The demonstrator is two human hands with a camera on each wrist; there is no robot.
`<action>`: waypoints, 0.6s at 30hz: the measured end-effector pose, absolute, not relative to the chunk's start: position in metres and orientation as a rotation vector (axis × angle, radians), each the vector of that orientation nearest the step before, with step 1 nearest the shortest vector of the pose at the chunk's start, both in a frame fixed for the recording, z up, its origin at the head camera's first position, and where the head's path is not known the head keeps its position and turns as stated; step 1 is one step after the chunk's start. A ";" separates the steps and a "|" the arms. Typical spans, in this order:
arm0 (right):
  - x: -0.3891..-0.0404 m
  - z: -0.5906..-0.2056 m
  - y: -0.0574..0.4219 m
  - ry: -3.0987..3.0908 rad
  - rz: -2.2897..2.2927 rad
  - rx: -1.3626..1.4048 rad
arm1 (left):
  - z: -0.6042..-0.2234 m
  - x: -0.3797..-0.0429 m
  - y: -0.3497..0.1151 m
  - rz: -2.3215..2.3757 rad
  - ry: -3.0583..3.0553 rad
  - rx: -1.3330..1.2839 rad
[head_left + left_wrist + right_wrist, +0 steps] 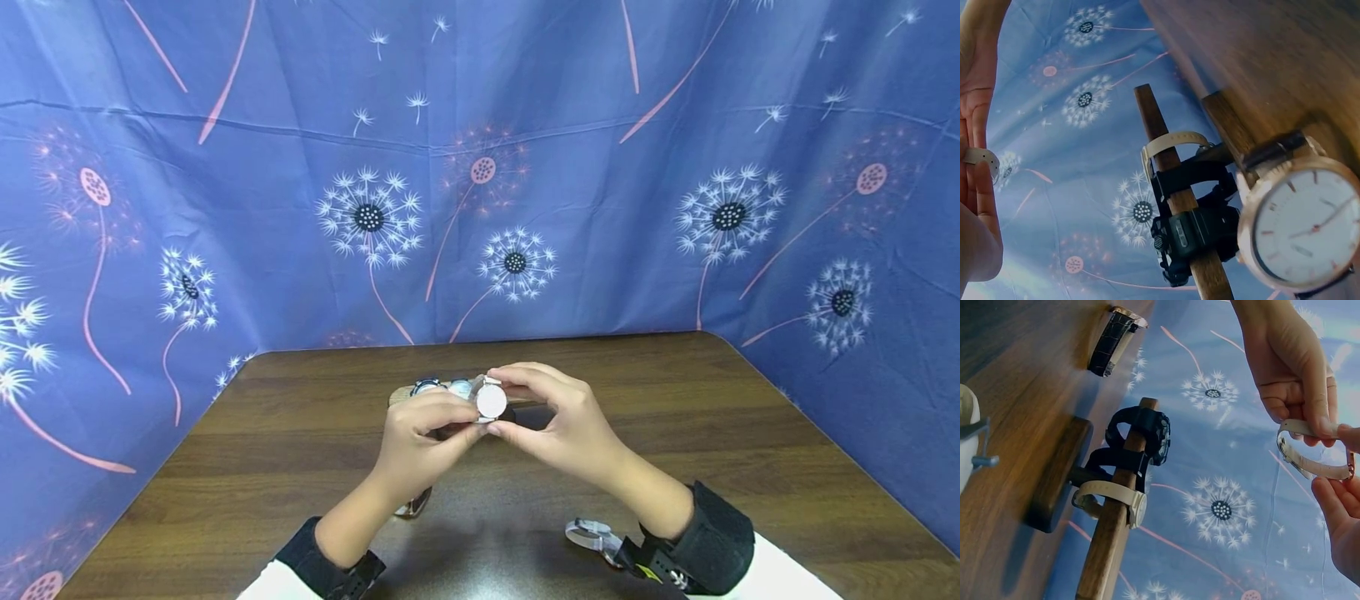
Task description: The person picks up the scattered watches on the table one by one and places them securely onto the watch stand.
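Note:
Both hands hold up a wristwatch (491,401) with a pale strap and a round face that looks washed-out white in the head view. My left hand (420,433) pinches it from the left, thumb below and fingers above. From the other side, the thumb and fingers of my right hand (566,417) grip the strap. In the right wrist view the pale strap (1319,467) forms a loop with a rose-gold case edge, between the left hand (1291,369) and the right hand (1344,519). Behind the hands, a wooden watch stand (1100,556) is partly hidden in the head view.
Several watches hang on the stand's bar, including a black one (1188,234) and a cream-strapped one (1138,509). A rose-gold watch with a dark strap (412,504) lies near my left forearm. Another pale-strapped watch (592,533) lies beside my right wrist.

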State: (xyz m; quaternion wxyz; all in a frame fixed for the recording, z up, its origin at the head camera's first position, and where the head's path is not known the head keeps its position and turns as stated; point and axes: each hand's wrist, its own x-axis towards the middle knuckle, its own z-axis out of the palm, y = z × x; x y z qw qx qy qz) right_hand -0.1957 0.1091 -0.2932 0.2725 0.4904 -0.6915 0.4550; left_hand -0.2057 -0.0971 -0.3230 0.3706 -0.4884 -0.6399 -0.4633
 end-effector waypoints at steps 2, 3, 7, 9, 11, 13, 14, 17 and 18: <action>-0.196 -0.292 0.109 -1.854 1.252 1.314 | -0.322 -0.206 -0.096 -1.195 -1.639 -1.243; -0.196 -0.292 0.109 -1.851 1.256 1.314 | -0.322 -0.206 -0.095 -1.200 -1.641 -1.239; -0.196 -0.291 0.110 -1.838 1.234 1.318 | -0.320 -0.206 -0.092 -1.201 -1.630 -1.249; -0.197 -0.292 0.110 -1.831 1.204 1.313 | -0.320 -0.206 -0.090 -1.199 -1.623 -1.255; -0.197 -0.292 0.111 -1.822 1.174 1.308 | -0.319 -0.206 -0.089 -1.201 -1.623 -1.258; -0.198 -0.292 0.112 -1.820 1.136 1.299 | -0.319 -0.206 -0.088 -1.214 -1.629 -1.259; -0.198 -0.292 0.112 -1.821 1.125 1.296 | -0.319 -0.206 -0.088 -1.223 -1.636 -1.259; -0.199 -0.292 0.114 -1.828 1.085 1.278 | -0.319 -0.206 -0.088 -1.252 -1.662 -1.251; -0.200 -0.292 0.115 -1.831 1.074 1.272 | -0.320 -0.206 -0.088 -1.264 -1.666 -1.252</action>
